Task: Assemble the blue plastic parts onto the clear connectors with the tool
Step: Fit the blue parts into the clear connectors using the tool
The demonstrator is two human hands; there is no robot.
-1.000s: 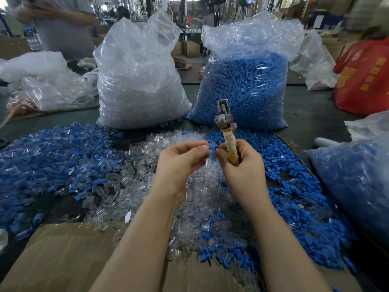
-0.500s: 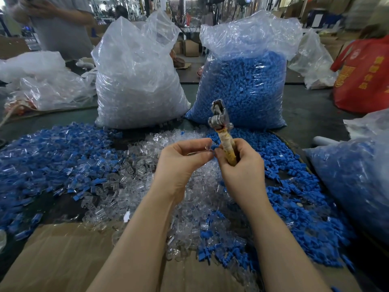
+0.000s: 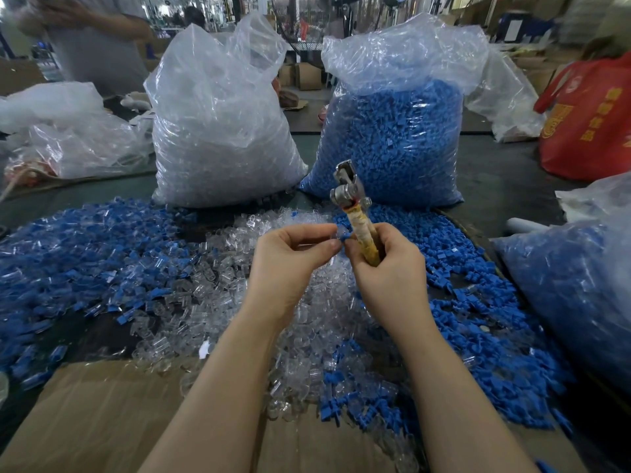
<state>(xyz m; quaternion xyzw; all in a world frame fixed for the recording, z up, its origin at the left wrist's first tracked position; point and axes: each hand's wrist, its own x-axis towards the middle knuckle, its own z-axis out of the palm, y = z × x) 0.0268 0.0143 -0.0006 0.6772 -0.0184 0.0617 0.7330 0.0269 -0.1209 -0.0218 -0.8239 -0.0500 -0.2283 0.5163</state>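
The fingers (image 3: 336,245) of the left hand (image 3: 290,264) were curled, thumb and forefinger pinching a small blue part (image 3: 344,237) together with what looked like a clear connector (image 3: 338,230), held right against the tool (image 3: 355,213). The grip seemed chosen to line the two pieces up at eye level, clear of the heaps below. The right hand (image 3: 392,268) was wrapped round the tool's tape-bound, yellowish handle, thumb tip meeting the pinched pieces; keeping the handle in the palm probably left the metal head ready. That head, dull steel with a bolt, pointed up and away.

Below the tool lay a glassy, tumbled pile of clear connectors (image 3: 218,288). To the tool's right spread loose blue parts (image 3: 478,322), matte and blocky; to its left, a mixed blue-and-clear heap (image 3: 85,254). Behind the tool stood two crinkled plastic sacks, a clear-filled sack (image 3: 218,131) to the left and a blue-filled sack (image 3: 392,138) directly behind. Nearer than the tool, flat brown cardboard (image 3: 95,418) lay under the forearms.
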